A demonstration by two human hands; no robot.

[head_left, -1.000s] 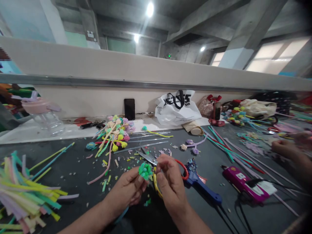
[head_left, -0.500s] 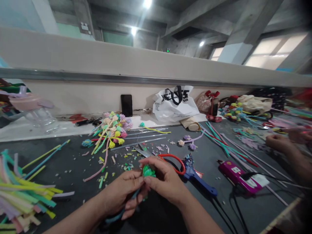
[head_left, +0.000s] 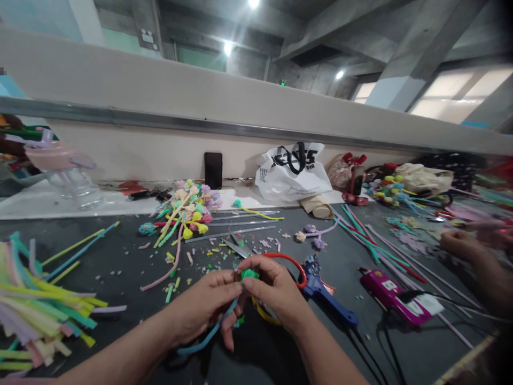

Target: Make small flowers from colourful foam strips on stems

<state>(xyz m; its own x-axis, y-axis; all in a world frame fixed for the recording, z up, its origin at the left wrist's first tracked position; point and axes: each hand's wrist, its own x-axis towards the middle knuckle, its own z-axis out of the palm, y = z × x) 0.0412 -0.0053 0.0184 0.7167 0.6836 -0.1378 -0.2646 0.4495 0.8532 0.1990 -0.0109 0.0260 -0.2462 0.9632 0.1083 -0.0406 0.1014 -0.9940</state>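
My left hand (head_left: 204,310) and my right hand (head_left: 272,291) meet over the dark table (head_left: 120,267), both pinching a small green fuzzy flower (head_left: 249,274). A blue pipe-cleaner stem (head_left: 208,336) runs down from it under my left palm. The fingertips of both hands are pressed together around the green piece. Scissors with red and yellow handles (head_left: 292,264) lie just behind my right hand, blades pointing back left. A yellow loop (head_left: 262,314) shows below my right fingers.
Finished pipe-cleaner flowers (head_left: 188,211) lie at the back centre, loose pipe cleaners (head_left: 36,307) at the left. A blue glue gun (head_left: 326,299) and a magenta one (head_left: 390,299) lie at the right. Another person's hands (head_left: 467,243) work at far right. A white bag (head_left: 292,171) leans on the wall.
My right hand came round over the green flower, which a second ago stood open between the hands; both hands sit slightly lower and closer together. The blue stem now shows below my left hand.
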